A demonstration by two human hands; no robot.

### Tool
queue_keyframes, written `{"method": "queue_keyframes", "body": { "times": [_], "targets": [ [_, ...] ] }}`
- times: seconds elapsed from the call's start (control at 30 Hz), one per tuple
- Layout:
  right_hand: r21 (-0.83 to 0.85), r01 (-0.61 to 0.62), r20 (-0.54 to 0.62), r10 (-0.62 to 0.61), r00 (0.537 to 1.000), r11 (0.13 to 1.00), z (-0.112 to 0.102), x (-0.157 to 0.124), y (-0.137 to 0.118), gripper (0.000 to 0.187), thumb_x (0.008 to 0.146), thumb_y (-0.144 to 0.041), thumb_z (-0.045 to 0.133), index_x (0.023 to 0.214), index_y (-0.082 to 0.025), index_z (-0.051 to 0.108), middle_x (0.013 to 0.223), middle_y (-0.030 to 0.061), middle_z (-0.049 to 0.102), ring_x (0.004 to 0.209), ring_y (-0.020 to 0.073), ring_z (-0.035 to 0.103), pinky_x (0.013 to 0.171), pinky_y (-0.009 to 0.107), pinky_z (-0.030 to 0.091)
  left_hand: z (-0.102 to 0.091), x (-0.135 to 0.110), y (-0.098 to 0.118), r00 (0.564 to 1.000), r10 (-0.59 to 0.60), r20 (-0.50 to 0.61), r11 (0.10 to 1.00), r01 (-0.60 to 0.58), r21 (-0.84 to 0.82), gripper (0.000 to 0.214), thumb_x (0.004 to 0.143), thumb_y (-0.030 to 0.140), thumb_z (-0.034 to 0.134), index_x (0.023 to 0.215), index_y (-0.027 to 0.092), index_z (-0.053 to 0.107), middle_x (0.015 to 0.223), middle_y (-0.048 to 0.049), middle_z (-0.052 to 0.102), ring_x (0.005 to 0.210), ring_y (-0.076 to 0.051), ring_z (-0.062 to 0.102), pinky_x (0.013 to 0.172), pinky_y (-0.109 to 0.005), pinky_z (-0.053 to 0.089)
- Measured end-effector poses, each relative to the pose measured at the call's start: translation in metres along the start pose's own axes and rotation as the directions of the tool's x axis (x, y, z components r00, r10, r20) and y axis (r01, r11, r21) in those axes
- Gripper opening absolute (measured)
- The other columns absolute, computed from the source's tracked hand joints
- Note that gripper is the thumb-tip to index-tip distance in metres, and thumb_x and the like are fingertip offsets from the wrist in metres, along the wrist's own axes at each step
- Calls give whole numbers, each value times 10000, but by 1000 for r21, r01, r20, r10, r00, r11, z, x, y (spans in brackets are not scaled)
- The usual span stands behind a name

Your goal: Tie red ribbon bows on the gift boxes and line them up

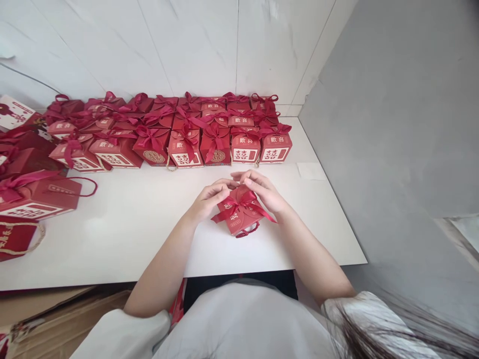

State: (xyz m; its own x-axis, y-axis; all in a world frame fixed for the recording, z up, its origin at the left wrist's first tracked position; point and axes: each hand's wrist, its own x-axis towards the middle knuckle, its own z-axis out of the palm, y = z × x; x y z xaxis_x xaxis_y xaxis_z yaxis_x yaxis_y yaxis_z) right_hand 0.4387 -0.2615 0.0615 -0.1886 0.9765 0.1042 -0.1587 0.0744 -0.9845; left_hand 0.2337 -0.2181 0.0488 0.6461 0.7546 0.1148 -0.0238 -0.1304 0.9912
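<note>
A small red gift box (237,223) stands on the white table in front of me, tied on top with a red ribbon bow (243,200). A red cord handle (248,231) hangs from its near side. My left hand (214,197) is curved round the box's far left corner, its thumb beside the bow. Across from it, my right hand (262,189) bends over the far right edge, fingers reaching towards the left fingertips. Both hands grip the box; their fingertips on its far side are partly hidden.
Rows of similar red gift boxes (245,148) line the tiled wall. More boxes (56,192) are grouped at the table's left. A white paper slip (311,171) lies on the table (322,224) at right, near a grey wall (389,124). Cardboard (71,319) sits below the left front edge.
</note>
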Motion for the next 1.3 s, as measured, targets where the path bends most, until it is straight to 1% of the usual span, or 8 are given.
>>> {"method": "queue_keyframes", "body": {
  "times": [0.1,0.3,0.6,0.9,1.0,1.1,1.2,1.3],
  "targets": [
    [-235,149,-52,-166,985,960,-6,-6,-12,223,889,-475,664,888,-254,628,1370,62,599,1368,247,482,1139,450,363,-4,-2,-1,997,-53,57,998,55,-44,369,878,463,655,664,165,618,1243,-110,637,1155,-276,602,1013,-429,460],
    [-525,346,251,-247,936,778,-6,-15,-22,48,858,-288,704,838,-258,673,1504,53,478,1440,274,387,1196,511,288,-3,-1,-3,999,-35,31,999,36,-38,392,897,471,630,652,166,609,1191,-101,651,1140,-259,600,1051,-438,428],
    [-582,314,259,-196,946,750,-4,-13,-17,20,841,-242,702,824,-246,690,1545,51,457,1483,279,339,1203,528,291,0,-1,-2,1000,5,-31,1000,-5,24,377,925,485,585,714,174,615,1163,-93,637,1131,-243,593,1046,-419,429],
    [-492,363,373,-186,909,791,-5,-9,-18,48,840,-213,699,807,-248,698,1592,13,396,1520,263,272,1222,507,268,7,1,-7,997,35,-69,999,-35,11,339,921,511,575,895,199,702,1191,-101,576,1218,-257,540,1108,-431,414],
    [-431,322,340,-179,923,843,-6,-10,-21,83,848,-306,727,911,-262,697,1549,42,455,1488,268,338,1210,487,286,4,0,-5,998,36,-52,999,-38,-39,365,928,493,568,747,185,639,1194,-98,599,1228,-265,542,1087,-432,422],
    [-325,180,208,-116,971,928,-11,-12,-22,225,912,-443,646,1070,-284,659,1482,59,526,1397,261,470,1163,483,347,-1,-1,-4,997,55,-56,996,-59,-68,395,944,488,531,704,181,597,1239,-105,600,1249,-276,530,1038,-424,445],
    [-303,62,74,-41,996,951,-19,-12,-22,325,970,-534,508,929,-259,676,1410,50,589,1356,257,505,1145,469,355,-5,-2,-5,997,58,-58,995,-62,-75,424,946,551,464,794,192,632,1236,-122,604,1249,-291,526,1012,-432,458],
    [-330,32,30,-24,999,943,-24,-10,-21,427,972,-571,476,798,-241,683,1380,37,613,1368,255,486,1176,453,302,-6,-3,-5,996,81,-23,995,-82,-63,449,913,613,472,898,199,645,1259,-134,586,1288,-309,501,1037,-448,446]
  ]
}}
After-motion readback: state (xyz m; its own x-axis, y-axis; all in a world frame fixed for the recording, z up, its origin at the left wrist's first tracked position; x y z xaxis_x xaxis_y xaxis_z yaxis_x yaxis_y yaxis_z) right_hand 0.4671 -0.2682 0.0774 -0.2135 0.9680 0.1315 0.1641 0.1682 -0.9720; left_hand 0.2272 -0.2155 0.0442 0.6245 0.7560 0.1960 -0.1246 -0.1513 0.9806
